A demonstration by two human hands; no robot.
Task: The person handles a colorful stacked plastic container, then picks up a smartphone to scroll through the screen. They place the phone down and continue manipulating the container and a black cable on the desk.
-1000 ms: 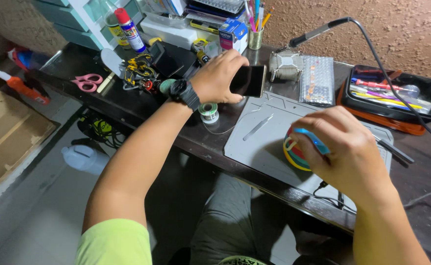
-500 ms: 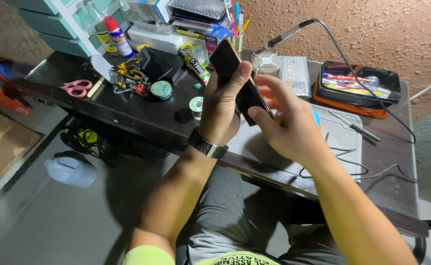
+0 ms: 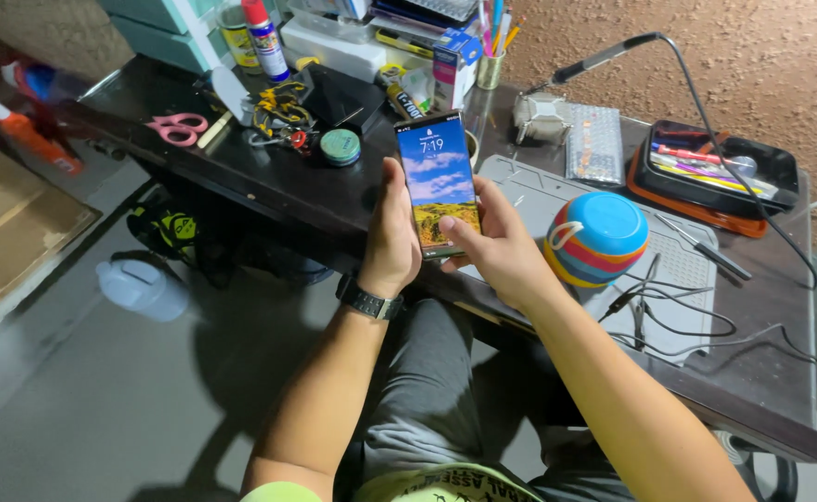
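A black smartphone [image 3: 437, 181] is held upright in front of me, its screen lit with a landscape picture. My left hand [image 3: 389, 237], with a dark watch on its wrist, grips the phone's left edge and back. My right hand [image 3: 495, 244] supports the right edge, its thumb resting on the lower part of the screen. A striped, blue-topped round mug [image 3: 596, 238] stands upside down on the grey work mat [image 3: 685, 270], just right of my right hand.
A dark desk [image 3: 269, 181] carries pink scissors [image 3: 178, 128], a small green tin [image 3: 340, 146], spray cans [image 3: 266, 39], a pen cup [image 3: 491, 67] and a black tray of tools [image 3: 717, 167]. Cables [image 3: 678, 311] lie on the mat. A white plastic jug [image 3: 142, 287] sits on the floor.
The phone was lifted from the desk and turned screen-up toward me, and the screen now glows. My right hand left the mug and joined the left on the phone.
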